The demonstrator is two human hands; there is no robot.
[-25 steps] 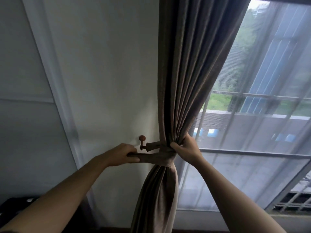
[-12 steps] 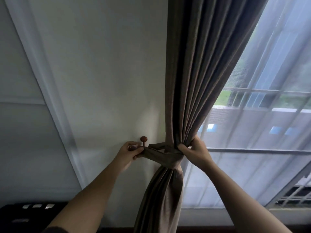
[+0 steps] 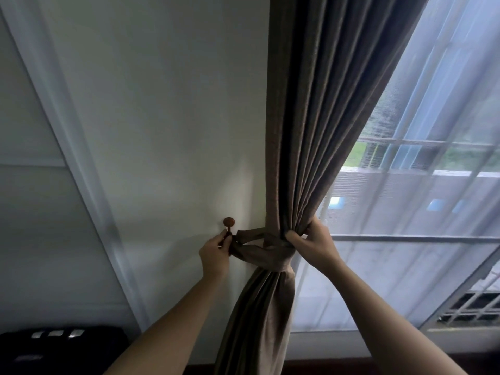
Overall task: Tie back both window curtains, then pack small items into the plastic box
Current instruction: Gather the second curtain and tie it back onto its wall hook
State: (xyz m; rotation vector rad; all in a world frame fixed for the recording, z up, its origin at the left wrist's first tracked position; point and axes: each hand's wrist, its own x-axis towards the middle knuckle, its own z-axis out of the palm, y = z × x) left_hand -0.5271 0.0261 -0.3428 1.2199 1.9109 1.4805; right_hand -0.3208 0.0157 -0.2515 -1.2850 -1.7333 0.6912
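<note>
At far left a dark case sits low against the wall, blurred. The left hand is pinched closed on the end of the tie-back at the stem of the wall hook, evidently to loop that end over the hook; whether the loop is already seated cannot be told. The tie-back runs roughly level from the hook rightward and wraps the curtain. The curtain hangs with its long axis upright, cinched at the band beside the window. The right hand is clenched on the gathered folds just above the band, apparently bunching them so the band holds them. No plastic box is in view.
</note>
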